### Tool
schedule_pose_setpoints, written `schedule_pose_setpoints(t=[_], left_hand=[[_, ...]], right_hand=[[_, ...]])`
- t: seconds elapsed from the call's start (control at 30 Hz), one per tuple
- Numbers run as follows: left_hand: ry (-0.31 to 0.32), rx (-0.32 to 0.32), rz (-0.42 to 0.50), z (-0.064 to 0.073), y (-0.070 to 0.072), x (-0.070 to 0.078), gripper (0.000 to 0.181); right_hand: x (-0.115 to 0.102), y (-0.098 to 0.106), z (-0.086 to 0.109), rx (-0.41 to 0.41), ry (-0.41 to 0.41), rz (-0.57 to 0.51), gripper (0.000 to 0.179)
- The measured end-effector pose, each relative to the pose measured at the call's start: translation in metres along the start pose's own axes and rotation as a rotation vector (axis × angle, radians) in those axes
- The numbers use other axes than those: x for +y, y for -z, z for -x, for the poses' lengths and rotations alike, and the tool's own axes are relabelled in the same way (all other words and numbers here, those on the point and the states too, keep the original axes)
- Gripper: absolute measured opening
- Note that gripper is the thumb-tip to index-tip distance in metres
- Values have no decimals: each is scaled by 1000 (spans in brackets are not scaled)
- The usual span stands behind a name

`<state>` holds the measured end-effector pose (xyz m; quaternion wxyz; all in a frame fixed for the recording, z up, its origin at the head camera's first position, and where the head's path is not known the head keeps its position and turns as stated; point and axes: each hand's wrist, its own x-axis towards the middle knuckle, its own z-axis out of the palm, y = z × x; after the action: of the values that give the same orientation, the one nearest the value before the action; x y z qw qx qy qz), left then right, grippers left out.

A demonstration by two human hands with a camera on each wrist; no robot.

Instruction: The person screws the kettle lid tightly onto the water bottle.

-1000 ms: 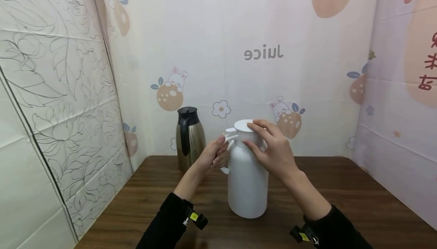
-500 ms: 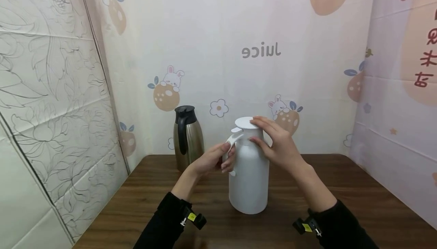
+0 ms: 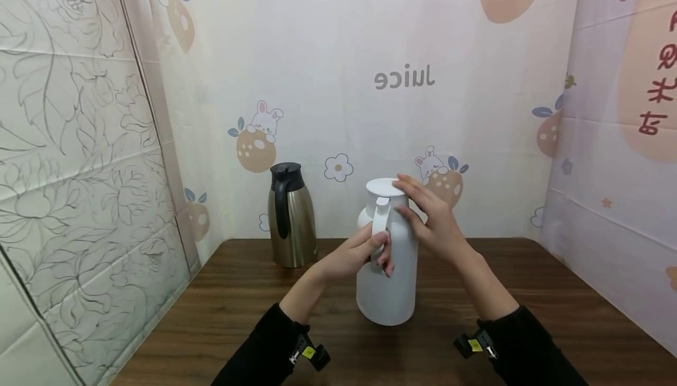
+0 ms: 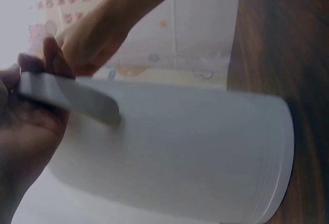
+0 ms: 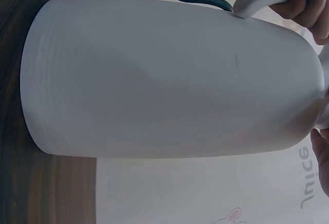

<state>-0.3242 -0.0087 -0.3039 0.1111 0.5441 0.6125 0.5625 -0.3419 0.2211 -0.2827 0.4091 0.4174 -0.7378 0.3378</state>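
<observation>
A white thermos jug (image 3: 388, 301) stands upright on the wooden table, its handle (image 3: 381, 215) facing toward me and its round lid (image 3: 385, 187) on top. My left hand (image 3: 362, 252) grips the handle, with fingers curled round it, as the left wrist view also shows beside the jug's body (image 4: 190, 147). At the neck and lid, my right hand (image 3: 436, 221) holds the jug from the right: fingers on the lid's edge, thumb lower on the neck. The right wrist view is filled by the jug's body (image 5: 164, 80).
A gold metal thermos jug (image 3: 294, 221) with black top and handle stands behind, to the left, near the table's back edge. Printed curtains (image 3: 317, 51) enclose the table (image 3: 492, 280) at the back and sides.
The white jug's handle has swung from the left side round to the front, my left hand going rightward with it. My right hand stays at the lid and neck.
</observation>
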Motion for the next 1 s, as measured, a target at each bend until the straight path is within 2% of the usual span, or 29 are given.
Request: schedule_pose_setpoints(t=[0.3, 0.43, 0.6, 0.8, 1.0], left_hand=[[-9, 199, -80, -7, -27, -2, 33], [4, 287, -70, -10, -33, -2, 32], [9, 339, -21, -11, -34, -3, 32], [9, 388, 6, -13, -33, -3, 23], [-19, 489, 34, -15, -39, -8, 27]], right_hand=[[10, -13, 0, -21, -48, -37, 60], [12, -19, -1, -14, -82, -38, 60], [12, -22, -3, -10, -107, -27, 59], [9, -22, -7, -28, -140, -57, 59], [12, -15, -4, -41, -192, -70, 61]])
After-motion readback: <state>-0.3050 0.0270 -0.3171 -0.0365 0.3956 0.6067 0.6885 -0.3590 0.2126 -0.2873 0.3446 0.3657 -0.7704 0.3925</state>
